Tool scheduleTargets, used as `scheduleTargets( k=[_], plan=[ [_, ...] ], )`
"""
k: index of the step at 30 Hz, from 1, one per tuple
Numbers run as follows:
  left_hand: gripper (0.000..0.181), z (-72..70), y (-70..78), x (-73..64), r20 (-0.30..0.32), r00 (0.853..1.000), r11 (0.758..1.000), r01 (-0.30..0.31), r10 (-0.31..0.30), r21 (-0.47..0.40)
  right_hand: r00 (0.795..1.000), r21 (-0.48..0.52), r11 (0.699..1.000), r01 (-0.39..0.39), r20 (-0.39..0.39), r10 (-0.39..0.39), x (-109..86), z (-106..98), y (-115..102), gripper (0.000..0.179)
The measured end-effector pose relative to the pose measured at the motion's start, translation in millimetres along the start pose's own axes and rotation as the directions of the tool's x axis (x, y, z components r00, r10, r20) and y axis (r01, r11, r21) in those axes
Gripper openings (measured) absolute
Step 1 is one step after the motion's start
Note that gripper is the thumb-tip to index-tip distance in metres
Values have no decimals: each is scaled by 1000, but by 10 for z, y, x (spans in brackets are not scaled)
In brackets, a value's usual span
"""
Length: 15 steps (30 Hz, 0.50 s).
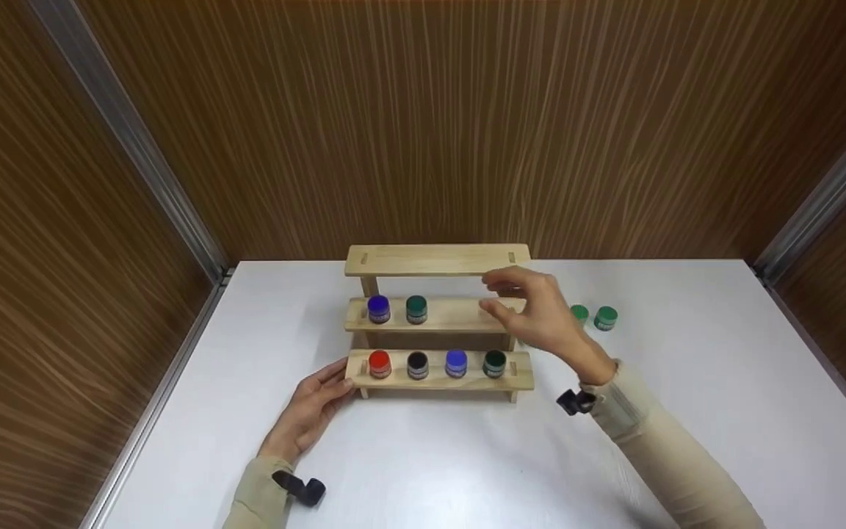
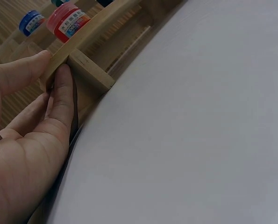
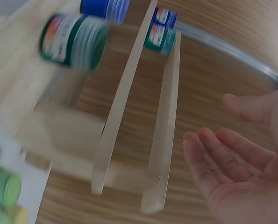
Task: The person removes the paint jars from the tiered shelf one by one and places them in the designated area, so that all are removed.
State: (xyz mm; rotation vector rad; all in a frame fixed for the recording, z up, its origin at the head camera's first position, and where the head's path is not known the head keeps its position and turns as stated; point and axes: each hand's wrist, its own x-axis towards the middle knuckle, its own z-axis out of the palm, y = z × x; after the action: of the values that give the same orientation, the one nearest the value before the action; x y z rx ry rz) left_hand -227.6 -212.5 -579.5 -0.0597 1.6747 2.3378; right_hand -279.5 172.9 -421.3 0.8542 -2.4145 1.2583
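A person is holding the near left corner of a three-tier stepped wooden rack (image 1: pixel 434 260) on a white surface (image 1: pixel 430 455). The left hand (image 1: pixel 309 413) is pinching the end of its lowest shelf, thumb on top and fingers (image 2: pixel 62 95) underneath; this grip is narrow, holding the board itself. The right hand (image 1: pixel 540 316) is hovering by the right end of the rack's middle shelf, its grip wide and holding nothing, thumb and fingers parting. Along the rack's lowest shelf, from the left, a red paint jar (image 1: pixel 380 364), a black paint jar (image 1: pixel 418 365), a violet-blue paint jar (image 1: pixel 456 364) and a dark-green paint jar (image 1: pixel 494 364) are standing upright. On the middle shelf, a deep-blue paint jar (image 1: pixel 378 309) and a green paint jar (image 1: pixel 416 309) are standing toward the left, while the top shelf is carrying none. Right of the rack, two light-green-lidded paint jars (image 1: pixel 606 318) are resting on the surface; the right wrist view is also showing part of a yellow jar (image 3: pixel 20 216) there. Working well here seems to call for the left hand to be bracing the rack lightly, pressing down without lifting or tipping the shelf. The right hand should be travelling above the jar lids, clearing the rack's edges, and be gripping any jar squarely by its sides, since a sideways knock could be toppling its neighbours.
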Motion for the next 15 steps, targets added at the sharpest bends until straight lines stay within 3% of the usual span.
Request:
scheduleTargets(
  k=[15],
  plan=[
    [67,6,9,20,-2,1000,1000,0,0,-10,995,57,998,-1,104,-4,276,465,-127,39]
  ],
)
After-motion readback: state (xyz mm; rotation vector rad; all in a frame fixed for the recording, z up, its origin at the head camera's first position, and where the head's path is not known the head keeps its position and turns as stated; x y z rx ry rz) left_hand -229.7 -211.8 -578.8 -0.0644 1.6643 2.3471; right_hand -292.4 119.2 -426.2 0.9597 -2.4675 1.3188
